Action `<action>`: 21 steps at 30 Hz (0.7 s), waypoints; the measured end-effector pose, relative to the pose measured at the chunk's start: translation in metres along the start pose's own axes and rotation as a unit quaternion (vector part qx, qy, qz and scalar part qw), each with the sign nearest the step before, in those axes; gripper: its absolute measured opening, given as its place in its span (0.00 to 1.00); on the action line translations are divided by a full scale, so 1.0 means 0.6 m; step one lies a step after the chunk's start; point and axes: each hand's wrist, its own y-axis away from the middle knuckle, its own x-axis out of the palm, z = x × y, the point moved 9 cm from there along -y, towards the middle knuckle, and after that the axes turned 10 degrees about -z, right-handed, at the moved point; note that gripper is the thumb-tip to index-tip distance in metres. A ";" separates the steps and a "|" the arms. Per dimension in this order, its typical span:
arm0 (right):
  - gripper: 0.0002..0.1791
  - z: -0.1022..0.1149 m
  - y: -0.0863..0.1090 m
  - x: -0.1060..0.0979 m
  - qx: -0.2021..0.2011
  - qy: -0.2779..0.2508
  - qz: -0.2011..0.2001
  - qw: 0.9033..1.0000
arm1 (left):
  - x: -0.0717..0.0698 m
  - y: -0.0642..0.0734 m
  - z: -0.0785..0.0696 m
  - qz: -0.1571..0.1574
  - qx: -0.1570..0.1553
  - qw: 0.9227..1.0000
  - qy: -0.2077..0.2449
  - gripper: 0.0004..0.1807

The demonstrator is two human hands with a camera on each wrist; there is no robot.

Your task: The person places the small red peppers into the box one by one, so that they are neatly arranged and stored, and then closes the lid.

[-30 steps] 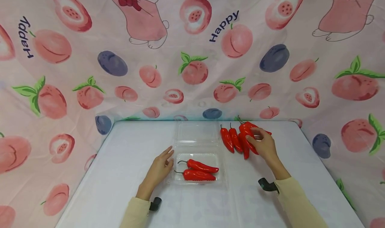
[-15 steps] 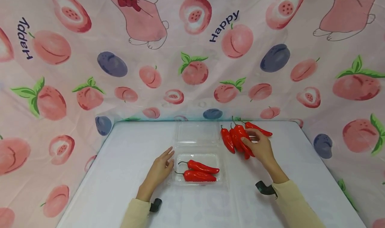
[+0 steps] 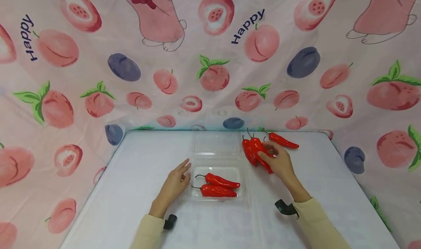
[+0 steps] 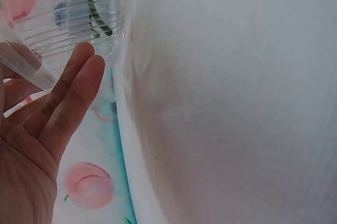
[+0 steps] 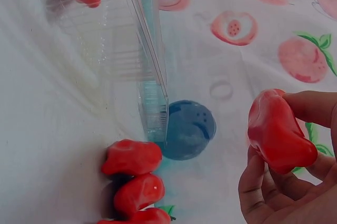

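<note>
Between the thumb and fingers of my right hand (image 3: 279,163) is a red chili pepper (image 3: 258,149), raised over the pile at the back right. The right wrist view shows this pepper (image 5: 276,134) tip toward the camera, pinched from the side. My left hand (image 3: 175,181) stays at the left side of a clear plastic clamshell box (image 3: 244,194), fingers loosely extended. In the left wrist view the fingers (image 4: 73,108) lie against the clear wall. Two red peppers, an upper one (image 3: 222,181) and a lower one (image 3: 217,191), lie side by side in the box, stems leftward.
The box's lid (image 3: 215,144) lies folded back toward the rear edge. Another red pepper (image 3: 247,153) shows left of the held one, with others partly hidden behind it. A separate pepper (image 3: 283,141) lies farther right. A peach-print cloth (image 3: 184,59) rises behind the white table (image 3: 138,161).
My right hand has moved left with the pepper it grips, over the pile, uncovering the separate pepper on the right. The left hand and the two boxed peppers have stayed in place.
</note>
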 end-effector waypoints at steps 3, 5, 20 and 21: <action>0.29 0.002 0.002 0.006 0.006 -0.001 0.005 1.000 | 0.000 -0.002 -0.001 0.002 0.003 1.000 0.000 0.24; 0.29 0.003 0.004 0.010 0.009 -0.002 0.009 1.000 | 0.000 -0.002 -0.001 0.006 -0.002 1.000 0.001 0.24; 0.28 0.010 0.024 0.047 0.006 -0.003 0.031 0.999 | 0.003 -0.001 0.003 0.011 -0.015 1.000 -0.001 0.24; 0.28 0.011 0.026 0.049 0.009 -0.004 0.033 0.999 | 0.003 -0.001 0.004 0.011 -0.016 1.000 -0.001 0.24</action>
